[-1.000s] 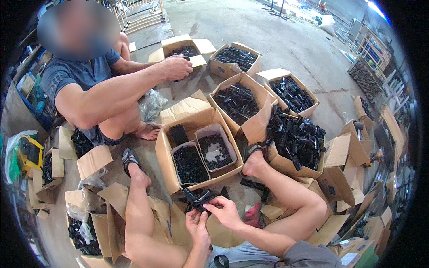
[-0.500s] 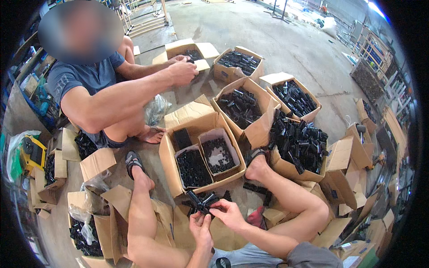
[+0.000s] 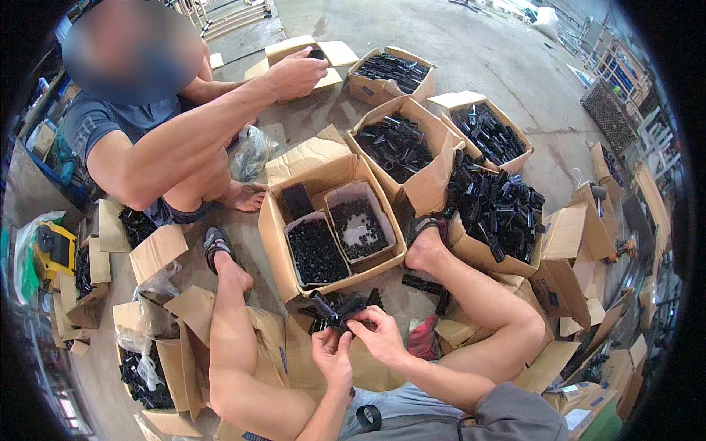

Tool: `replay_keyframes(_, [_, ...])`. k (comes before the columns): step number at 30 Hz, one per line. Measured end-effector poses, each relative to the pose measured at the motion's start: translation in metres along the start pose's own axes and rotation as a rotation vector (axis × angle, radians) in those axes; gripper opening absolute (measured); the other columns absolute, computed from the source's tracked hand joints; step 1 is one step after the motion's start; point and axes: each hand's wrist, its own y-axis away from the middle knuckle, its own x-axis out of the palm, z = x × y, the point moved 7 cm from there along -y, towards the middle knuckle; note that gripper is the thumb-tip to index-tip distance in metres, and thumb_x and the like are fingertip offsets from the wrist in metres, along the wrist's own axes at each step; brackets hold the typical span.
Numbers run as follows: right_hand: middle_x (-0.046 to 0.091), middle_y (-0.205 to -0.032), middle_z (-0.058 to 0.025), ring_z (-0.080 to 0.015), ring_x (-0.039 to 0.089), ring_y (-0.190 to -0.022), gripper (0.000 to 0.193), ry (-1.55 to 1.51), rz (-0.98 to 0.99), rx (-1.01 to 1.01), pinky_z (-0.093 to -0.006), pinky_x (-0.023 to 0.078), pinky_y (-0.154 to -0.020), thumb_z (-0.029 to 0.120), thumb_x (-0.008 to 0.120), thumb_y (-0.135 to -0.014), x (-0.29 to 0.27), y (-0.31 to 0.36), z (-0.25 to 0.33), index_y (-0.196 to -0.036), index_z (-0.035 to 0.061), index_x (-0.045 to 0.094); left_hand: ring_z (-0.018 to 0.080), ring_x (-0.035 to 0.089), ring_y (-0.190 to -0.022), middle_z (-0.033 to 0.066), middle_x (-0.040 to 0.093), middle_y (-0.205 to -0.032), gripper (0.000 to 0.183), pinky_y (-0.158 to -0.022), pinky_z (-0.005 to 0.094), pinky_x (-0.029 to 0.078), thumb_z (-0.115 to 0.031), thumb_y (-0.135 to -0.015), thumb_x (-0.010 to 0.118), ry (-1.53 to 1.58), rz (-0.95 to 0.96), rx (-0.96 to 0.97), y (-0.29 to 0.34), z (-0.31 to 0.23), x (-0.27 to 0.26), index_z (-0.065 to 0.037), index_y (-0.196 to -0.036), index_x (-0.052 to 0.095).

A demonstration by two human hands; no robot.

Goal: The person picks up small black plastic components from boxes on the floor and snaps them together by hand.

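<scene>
I hold a black branched tube fitting (image 3: 332, 317) low in front of me, between my bent legs. My left hand (image 3: 335, 359) grips it from below, thumb pressed up against it. On its right side, the fingertips of my right hand (image 3: 378, 334) pinch close to the joint; whether a small part sits between them is hidden. More black fittings lie right behind it, so their outlines merge. Just beyond stands a cardboard box (image 3: 283, 273) with two inner bins, the left one full of small black parts (image 3: 318, 253), the right one partly filled (image 3: 358, 226).
Across from me at left, a co-worker's hand (image 3: 298, 75) holds a black round piece. Open boxes of black tubes (image 3: 397, 147) stand ahead and right, one heaped high (image 3: 494, 209). A red cloth item (image 3: 423, 338) lies by my right thigh. Cardboard boxes (image 3: 176, 360) flank my left leg.
The whole scene has shifted upward in the picture. My hands stay on the fitting with nearly the same grip. The co-worker's hand has risen, showing a black round piece.
</scene>
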Motion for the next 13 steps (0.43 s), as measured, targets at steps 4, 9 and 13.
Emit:
replay_keyframes(4, [0.061,-0.105,-0.0082,-0.0147,0.062,-0.096,0.045,-0.19,-0.043,0.078,-0.0289,0.052,-0.085,0.01,0.075,-0.088,-0.007,-0.006,-0.01,-0.128,0.0003,0.055,0.0178,0.064,-0.106,0.0123,0.065,-0.115,0.028,-0.092,0.0311,0.053,0.005,-0.092,0.065,-0.014,0.053,-0.049,-0.001,0.005,0.003,-0.005,-0.112,0.049])
replay_keyframes(9, [0.066,-0.108,-0.0037,-0.0086,0.063,-0.091,0.045,-0.038,0.212,0.092,-0.0265,0.054,-0.078,0.006,0.075,-0.087,-0.029,-0.025,0.005,-0.127,0.0034,0.055,0.0195,0.066,-0.102,0.0145,0.065,-0.118,0.03,-0.092,0.0358,0.056,0.0,-0.092,0.068,0.019,0.121,-0.224,0.004,0.026,0.002,-0.005,-0.114,0.049])
replay_keyframes(13, [0.068,-0.107,-0.0042,-0.0077,0.064,-0.09,0.038,0.126,0.203,0.076,-0.0266,0.055,-0.078,0.006,0.075,-0.088,-0.045,-0.041,0.02,-0.123,0.0034,0.059,0.0297,0.056,-0.128,0.0219,0.055,-0.138,0.064,-0.096,0.0396,0.055,-0.007,-0.09,0.074,0.055,0.237,-0.278,0.003,0.026,0.018,-0.003,-0.142,0.038])
